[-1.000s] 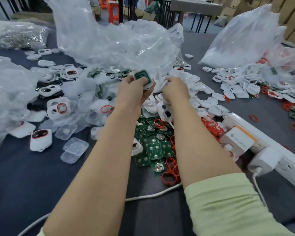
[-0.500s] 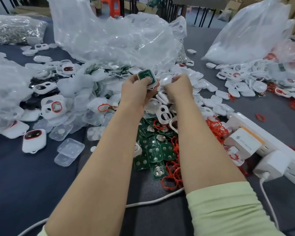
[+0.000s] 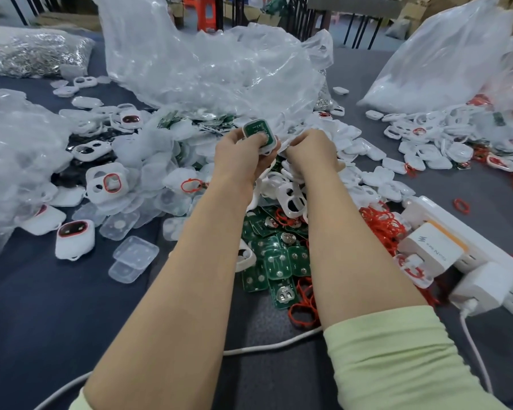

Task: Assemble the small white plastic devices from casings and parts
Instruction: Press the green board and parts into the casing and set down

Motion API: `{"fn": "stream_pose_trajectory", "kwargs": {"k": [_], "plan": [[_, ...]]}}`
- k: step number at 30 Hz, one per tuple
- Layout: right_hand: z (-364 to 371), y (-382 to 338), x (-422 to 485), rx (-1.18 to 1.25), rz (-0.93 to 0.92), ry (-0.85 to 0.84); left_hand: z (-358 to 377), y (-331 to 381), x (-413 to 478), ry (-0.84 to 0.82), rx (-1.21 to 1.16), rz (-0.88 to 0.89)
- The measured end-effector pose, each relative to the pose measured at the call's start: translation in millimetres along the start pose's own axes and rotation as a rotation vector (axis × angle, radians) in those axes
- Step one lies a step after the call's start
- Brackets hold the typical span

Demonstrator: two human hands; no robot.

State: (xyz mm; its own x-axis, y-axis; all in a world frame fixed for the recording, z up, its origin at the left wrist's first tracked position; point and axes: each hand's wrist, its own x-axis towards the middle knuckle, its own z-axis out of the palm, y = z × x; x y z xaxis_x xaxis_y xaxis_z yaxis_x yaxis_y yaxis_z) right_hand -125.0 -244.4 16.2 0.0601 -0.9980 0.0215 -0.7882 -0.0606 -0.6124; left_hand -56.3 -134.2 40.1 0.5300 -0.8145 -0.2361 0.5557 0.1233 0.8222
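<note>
My left hand [image 3: 240,156] grips a white casing with a green circuit board [image 3: 258,133] seated in it, held up over the parts pile. My right hand [image 3: 310,150] is curled right beside it, its fingertips down among the white casings [image 3: 356,149]; what it pinches is hidden. Below my wrists lie loose green circuit boards [image 3: 279,258] and red rubber rings [image 3: 379,223]. A white casing with two holes [image 3: 292,202] lies between my forearms.
A big clear plastic bag [image 3: 208,60] stands behind the pile and another bag [image 3: 444,57] at the right. Finished white devices [image 3: 74,239] and clear lids [image 3: 132,257] lie at left. A power strip with chargers [image 3: 439,253] sits at right; a white cable [image 3: 267,346] crosses the dark table.
Both hands stay over the pile; the left hand has lifted the casing with the green board slightly. The right hand has closed in beside it.
</note>
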Motion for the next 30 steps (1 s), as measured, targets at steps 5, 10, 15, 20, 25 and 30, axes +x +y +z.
{"fn": "stream_pose_trajectory", "kwargs": {"k": [5,10,15,20,25,30], "plan": [[-3,-1,7,-0.047,-0.005,-0.039,2,-1,5,-0.002,0.018,0.008],[-11,-2,15,-0.085,-0.101,-0.189,4,-3,11,-0.006,0.014,0.003],[-6,-7,12,-0.09,-0.037,-0.134,4,-7,12,0.009,0.012,-0.016],[-18,-4,8,0.09,-0.127,0.049,0,-6,12,0.017,0.046,-0.007],[-41,-2,-24,0.761,-0.169,-0.051,-22,5,6,0.021,0.099,0.061],[-23,-14,-72,1.045,-0.178,-0.33,-54,11,-11,0.046,0.213,0.109]]}}
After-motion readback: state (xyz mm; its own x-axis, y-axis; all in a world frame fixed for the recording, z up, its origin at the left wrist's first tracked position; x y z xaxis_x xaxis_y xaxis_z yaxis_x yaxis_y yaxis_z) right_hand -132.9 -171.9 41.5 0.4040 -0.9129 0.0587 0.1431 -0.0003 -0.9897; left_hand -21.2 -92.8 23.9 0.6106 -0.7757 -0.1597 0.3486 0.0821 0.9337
